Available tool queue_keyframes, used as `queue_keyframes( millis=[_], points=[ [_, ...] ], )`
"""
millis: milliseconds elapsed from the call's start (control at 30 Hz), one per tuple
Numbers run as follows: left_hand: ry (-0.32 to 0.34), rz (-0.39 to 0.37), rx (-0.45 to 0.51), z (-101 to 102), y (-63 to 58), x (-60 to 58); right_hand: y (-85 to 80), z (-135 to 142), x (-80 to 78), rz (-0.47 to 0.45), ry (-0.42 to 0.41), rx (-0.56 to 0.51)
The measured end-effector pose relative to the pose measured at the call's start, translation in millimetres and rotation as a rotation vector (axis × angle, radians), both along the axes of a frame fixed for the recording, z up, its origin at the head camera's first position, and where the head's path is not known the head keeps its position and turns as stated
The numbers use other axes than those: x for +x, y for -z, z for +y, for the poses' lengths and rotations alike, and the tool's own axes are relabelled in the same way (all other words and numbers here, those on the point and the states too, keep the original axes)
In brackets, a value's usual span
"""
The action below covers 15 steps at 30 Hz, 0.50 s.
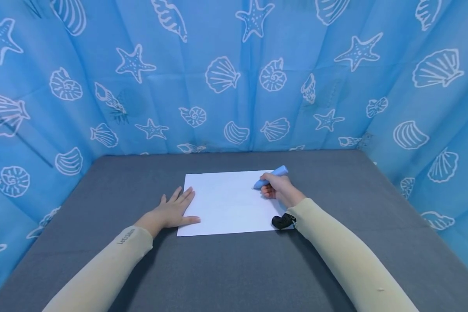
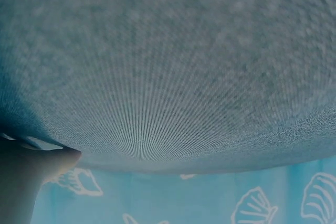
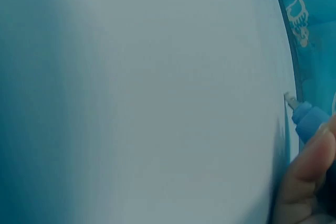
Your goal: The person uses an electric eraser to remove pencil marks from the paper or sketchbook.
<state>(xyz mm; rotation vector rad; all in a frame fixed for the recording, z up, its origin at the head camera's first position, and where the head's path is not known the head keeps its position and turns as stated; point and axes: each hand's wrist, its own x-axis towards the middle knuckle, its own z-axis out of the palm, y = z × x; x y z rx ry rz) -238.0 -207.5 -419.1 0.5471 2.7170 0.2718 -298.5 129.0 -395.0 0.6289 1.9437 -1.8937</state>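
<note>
A blank white sheet of paper [image 1: 226, 203] lies flat on the grey cloth. My left hand [image 1: 171, 210] rests with spread, straight fingers over the sheet's left edge. In the left wrist view only part of that hand [image 2: 29, 174] shows, at the lower left. Over the sheet's right side, my right hand [image 1: 280, 189] grips a thick light-blue pen [image 1: 280, 170] between thumb and fingers. The pen [image 3: 310, 120] leans, its pale narrow tip meeting its shadow on the paper; whether it presses is too small to tell. No mark is visible on the paper.
Grey cloth [image 1: 218, 273] covers the table. Behind and beside it hangs a blue curtain [image 1: 226, 112] with white shells and starfish. A black object [image 1: 282, 222] sits at the right cuff, above the paper's lower right corner.
</note>
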Motion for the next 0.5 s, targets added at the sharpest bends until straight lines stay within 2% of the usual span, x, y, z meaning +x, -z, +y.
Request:
queue_keyframes(
  millis=[100,200,333,500],
  points=[
    [0.0,0.0,-0.001,2.1,-4.5,2.9,1.1,0.6,-2.1,-0.003,0.0,-0.008],
    [-0.002,0.0,0.0,1.6,-2.9,2.9,2.7,0.3,-5.2,0.002,0.02,-0.025],
    [-0.002,-0.001,-0.015,0.7,-0.1,1.3,2.0,0.1,-8.1,-0.01,0.002,-0.002],
    [-0.001,-0.002,0.002,1.9,-2.4,1.6,1.9,-0.5,-9.4,-0.016,0.004,-0.001]
  ],
)
